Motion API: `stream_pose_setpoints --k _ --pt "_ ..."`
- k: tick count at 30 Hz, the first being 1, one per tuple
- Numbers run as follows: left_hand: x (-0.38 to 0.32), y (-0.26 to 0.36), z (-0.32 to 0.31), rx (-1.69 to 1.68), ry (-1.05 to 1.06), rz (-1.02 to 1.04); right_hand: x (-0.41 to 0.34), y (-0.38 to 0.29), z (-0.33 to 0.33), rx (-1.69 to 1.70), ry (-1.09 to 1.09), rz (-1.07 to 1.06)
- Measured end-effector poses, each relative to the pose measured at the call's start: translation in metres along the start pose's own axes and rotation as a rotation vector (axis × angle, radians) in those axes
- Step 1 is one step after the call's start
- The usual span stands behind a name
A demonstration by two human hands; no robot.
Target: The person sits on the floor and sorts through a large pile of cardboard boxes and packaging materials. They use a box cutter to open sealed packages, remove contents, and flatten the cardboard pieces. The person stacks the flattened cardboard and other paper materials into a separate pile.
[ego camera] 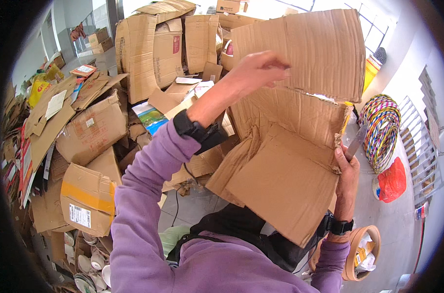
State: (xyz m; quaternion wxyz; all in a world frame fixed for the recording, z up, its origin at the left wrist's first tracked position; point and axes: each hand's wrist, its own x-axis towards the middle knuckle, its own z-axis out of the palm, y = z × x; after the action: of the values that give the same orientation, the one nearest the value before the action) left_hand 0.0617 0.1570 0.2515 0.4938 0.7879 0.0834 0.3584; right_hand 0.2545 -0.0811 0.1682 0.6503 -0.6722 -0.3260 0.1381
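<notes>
A large torn cardboard box (280, 161) lies unfolded before me, its lower panel over my lap and its tall ridged flap (299, 51) upright at the back. My left hand (264, 69) is raised in front of that flap, slightly blurred, with curled fingers a little apart and nothing visible in them. At the right, my right hand (348, 172) grips the box's torn edge, thumb on top. A knife blade (356, 141) sticks up from the same hand; the handle is hidden in the fingers. Yellow tape shows along the torn edge above this hand.
Flattened cardboard and boxes (93, 128) pile up on the left, with large cartons (167, 51) behind. Coiled multicoloured rope (381, 132) and a red plastic bag (392, 181) lie right. A round tub (361, 252) holds wrappers. White cups and dishes (93, 260) sit lower left.
</notes>
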Motion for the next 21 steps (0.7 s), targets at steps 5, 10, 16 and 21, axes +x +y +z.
stream_pose_setpoints --k 5,10,16,21 --pt "-0.04 -0.078 -0.012 0.114 0.057 -0.185 0.009 0.033 -0.03 0.141 0.006 0.14" --pt "-0.099 -0.151 0.044 0.215 -0.036 -0.233 0.007 0.051 -0.029 -0.004 0.055 0.106" --pt "-0.124 -0.167 0.097 0.133 0.066 -0.229 0.01 0.058 -0.024 -0.066 -0.088 0.136" --pt "-0.111 -0.155 0.089 0.116 0.037 -0.198 0.009 0.055 -0.025 -0.152 0.0 -0.007"
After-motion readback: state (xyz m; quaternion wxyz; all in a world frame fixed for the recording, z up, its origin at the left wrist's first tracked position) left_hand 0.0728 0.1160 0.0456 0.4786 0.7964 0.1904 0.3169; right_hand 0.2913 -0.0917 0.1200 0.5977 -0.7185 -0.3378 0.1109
